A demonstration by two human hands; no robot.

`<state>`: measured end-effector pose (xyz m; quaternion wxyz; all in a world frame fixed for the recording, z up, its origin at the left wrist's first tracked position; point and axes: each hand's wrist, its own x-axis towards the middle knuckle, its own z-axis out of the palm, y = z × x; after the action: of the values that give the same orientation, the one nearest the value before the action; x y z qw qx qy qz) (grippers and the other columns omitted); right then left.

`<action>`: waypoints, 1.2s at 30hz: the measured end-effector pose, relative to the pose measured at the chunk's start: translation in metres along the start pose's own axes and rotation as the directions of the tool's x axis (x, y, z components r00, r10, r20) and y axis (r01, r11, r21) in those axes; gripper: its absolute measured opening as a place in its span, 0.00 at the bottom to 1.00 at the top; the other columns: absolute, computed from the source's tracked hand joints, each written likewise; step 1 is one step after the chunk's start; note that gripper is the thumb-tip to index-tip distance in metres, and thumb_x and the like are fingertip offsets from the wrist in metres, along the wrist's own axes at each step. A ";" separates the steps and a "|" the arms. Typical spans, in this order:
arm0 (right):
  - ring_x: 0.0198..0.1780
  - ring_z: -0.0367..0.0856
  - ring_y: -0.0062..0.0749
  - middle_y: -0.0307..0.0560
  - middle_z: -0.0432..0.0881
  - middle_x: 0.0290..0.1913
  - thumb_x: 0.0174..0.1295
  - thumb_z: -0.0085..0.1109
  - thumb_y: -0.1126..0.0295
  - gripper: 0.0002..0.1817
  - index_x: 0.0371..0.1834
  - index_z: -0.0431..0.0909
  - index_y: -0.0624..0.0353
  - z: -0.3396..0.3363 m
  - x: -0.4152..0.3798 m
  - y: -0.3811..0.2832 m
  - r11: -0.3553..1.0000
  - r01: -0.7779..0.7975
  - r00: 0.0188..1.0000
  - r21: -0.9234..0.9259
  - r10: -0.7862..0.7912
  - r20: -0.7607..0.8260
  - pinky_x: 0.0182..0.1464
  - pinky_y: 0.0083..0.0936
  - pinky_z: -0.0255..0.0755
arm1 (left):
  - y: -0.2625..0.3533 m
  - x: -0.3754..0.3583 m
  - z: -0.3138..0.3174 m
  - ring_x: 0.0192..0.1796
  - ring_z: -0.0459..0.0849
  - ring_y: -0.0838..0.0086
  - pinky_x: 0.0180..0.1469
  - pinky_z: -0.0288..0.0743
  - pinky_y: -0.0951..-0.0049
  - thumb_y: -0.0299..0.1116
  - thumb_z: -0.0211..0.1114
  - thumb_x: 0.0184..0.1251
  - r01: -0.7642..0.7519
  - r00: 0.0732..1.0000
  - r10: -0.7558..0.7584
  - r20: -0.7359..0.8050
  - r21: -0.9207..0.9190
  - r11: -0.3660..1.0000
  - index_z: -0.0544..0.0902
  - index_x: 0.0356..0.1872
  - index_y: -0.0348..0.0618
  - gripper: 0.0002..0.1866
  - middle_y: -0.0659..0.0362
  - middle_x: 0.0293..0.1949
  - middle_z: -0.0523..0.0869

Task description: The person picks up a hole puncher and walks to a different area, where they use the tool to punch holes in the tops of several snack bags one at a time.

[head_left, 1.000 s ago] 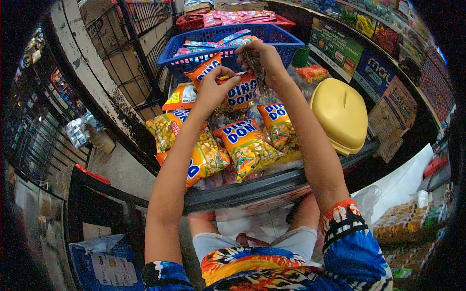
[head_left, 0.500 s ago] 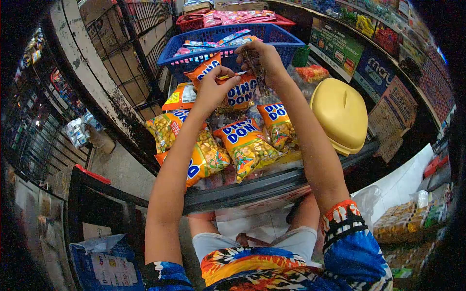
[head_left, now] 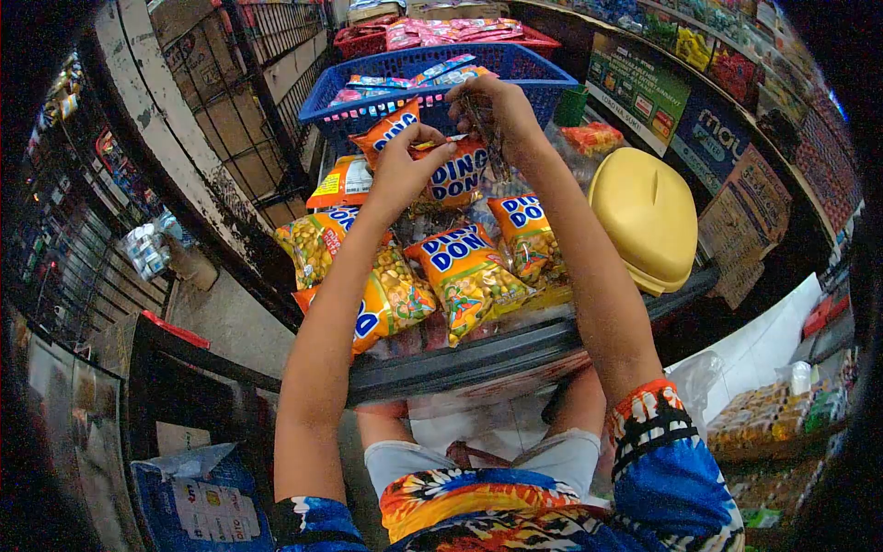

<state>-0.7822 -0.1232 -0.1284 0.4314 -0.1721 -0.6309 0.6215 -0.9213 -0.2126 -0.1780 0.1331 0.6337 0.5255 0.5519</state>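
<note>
My left hand (head_left: 411,164) pinches the top edge of an orange Ding Dong snack pack (head_left: 457,180), thumb stretched along the seam. Beside it, my right hand (head_left: 501,112) is closed with bent fingers above the pack's upper right corner; a thin, dark, shiny strip hangs by the fingers, and I cannot tell what it is. Another orange pack (head_left: 391,129) stands just behind my left hand. Below my hands lie more nut packs, among them a front pack (head_left: 469,281), a right pack (head_left: 527,237) partly behind my right forearm, and a left pack (head_left: 391,299).
A blue plastic basket (head_left: 322,112) with small sachets stands behind, and a red basket (head_left: 543,41) farther back. A yellow lidded container (head_left: 644,216) sits at the right. The counter's dark front edge (head_left: 460,357) runs before me. A metal gate (head_left: 235,101) rises at the left.
</note>
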 end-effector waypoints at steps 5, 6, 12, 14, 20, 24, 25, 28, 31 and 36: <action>0.24 0.75 0.27 0.45 0.79 0.26 0.60 0.44 0.61 0.17 0.32 0.78 0.63 0.001 -0.002 -0.001 1.000 -0.019 1.000 0.005 0.019 -0.009 0.30 0.22 0.70 | -0.003 0.001 0.001 0.44 0.80 0.72 0.50 0.70 0.73 0.36 0.68 0.55 -0.003 1.000 0.003 0.008 -0.044 0.999 0.79 0.34 0.35 0.14 0.56 0.36 0.83; 0.24 0.75 0.27 0.45 0.79 0.26 0.60 0.44 0.61 0.17 0.32 0.78 0.63 0.001 -0.001 -0.002 1.000 -0.025 1.000 0.009 0.025 -0.005 0.30 0.22 0.70 | -0.003 0.001 0.000 0.44 0.80 0.72 0.50 0.70 0.73 0.36 0.68 0.55 0.003 1.000 -0.003 0.011 -0.047 0.999 0.79 0.34 0.35 0.14 0.56 0.36 0.83; 0.24 0.75 0.27 0.45 0.79 0.26 0.60 0.45 0.61 0.17 0.33 0.79 0.63 0.003 -0.004 -0.002 1.000 -0.002 1.000 -0.004 0.002 -0.021 0.30 0.22 0.70 | -0.001 0.000 0.000 0.44 0.80 0.71 0.50 0.70 0.73 0.36 0.67 0.55 -0.008 1.000 0.008 0.008 -0.043 0.999 0.79 0.34 0.35 0.14 0.55 0.36 0.83; 0.24 0.75 0.27 0.46 0.79 0.26 0.60 0.45 0.61 0.17 0.33 0.79 0.64 0.003 -0.004 -0.002 1.000 0.012 1.000 0.007 -0.012 -0.028 0.30 0.22 0.70 | -0.002 0.000 0.000 0.44 0.80 0.71 0.51 0.70 0.73 0.36 0.67 0.55 -0.010 1.000 0.010 0.009 -0.042 0.999 0.79 0.34 0.35 0.14 0.55 0.36 0.83; 0.23 0.75 0.27 0.46 0.79 0.26 0.59 0.46 0.61 0.17 0.33 0.79 0.64 0.001 -0.002 0.000 1.000 0.007 1.000 0.009 -0.007 -0.006 0.29 0.21 0.69 | -0.002 0.001 0.000 0.45 0.80 0.71 0.51 0.70 0.72 0.37 0.68 0.55 -0.017 1.000 0.017 0.000 0.000 1.000 0.79 0.34 0.35 0.14 0.55 0.36 0.83; 0.23 0.74 0.27 0.45 0.79 0.26 0.58 0.46 0.61 0.17 0.33 0.79 0.64 0.000 -0.003 -0.001 1.000 0.022 1.000 -0.022 -0.022 0.007 0.29 0.22 0.69 | -0.003 0.001 0.000 0.44 0.80 0.71 0.50 0.70 0.72 0.37 0.68 0.55 -0.022 1.000 0.022 0.000 0.020 1.000 0.79 0.34 0.35 0.14 0.55 0.36 0.83; 0.23 0.74 0.27 0.45 0.79 0.26 0.58 0.46 0.61 0.16 0.33 0.79 0.64 0.001 -0.004 -0.002 0.999 0.011 1.000 -0.033 -0.011 0.003 0.29 0.22 0.69 | -0.003 0.001 0.000 0.44 0.80 0.71 0.50 0.70 0.73 0.37 0.68 0.55 -0.019 1.000 0.019 0.006 0.022 1.000 0.79 0.34 0.35 0.14 0.55 0.36 0.83; 0.24 0.74 0.27 0.45 0.79 0.26 0.59 0.45 0.61 0.17 0.33 0.79 0.63 0.001 -0.005 -0.001 0.999 0.009 1.000 -0.038 -0.009 -0.008 0.30 0.22 0.69 | -0.002 0.001 0.000 0.44 0.80 0.72 0.50 0.70 0.73 0.37 0.68 0.55 -0.018 1.000 0.018 0.005 0.015 1.000 0.79 0.34 0.36 0.14 0.56 0.36 0.83; 0.24 0.74 0.27 0.45 0.79 0.26 0.60 0.44 0.62 0.17 0.33 0.78 0.64 0.000 -0.001 0.000 1.000 -0.016 1.000 0.000 0.016 0.021 0.30 0.21 0.69 | 0.000 0.000 0.001 0.43 0.80 0.72 0.50 0.70 0.73 0.36 0.68 0.55 -0.024 1.000 0.024 -0.009 0.013 1.000 0.79 0.34 0.36 0.14 0.56 0.36 0.83; 0.25 0.75 0.28 0.46 0.78 0.26 0.61 0.44 0.63 0.16 0.33 0.78 0.66 0.000 0.000 0.003 1.000 0.021 1.000 -0.022 -0.021 0.004 0.31 0.21 0.70 | 0.003 -0.001 0.000 0.43 0.80 0.73 0.49 0.70 0.73 0.36 0.68 0.55 -0.011 1.000 0.011 0.004 0.019 1.000 0.79 0.34 0.36 0.14 0.56 0.36 0.83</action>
<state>-0.7832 -0.1223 -0.1313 0.4350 -0.1692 -0.6403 0.6101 -0.9194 -0.2146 -0.1761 0.1251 0.6390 0.5269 0.5462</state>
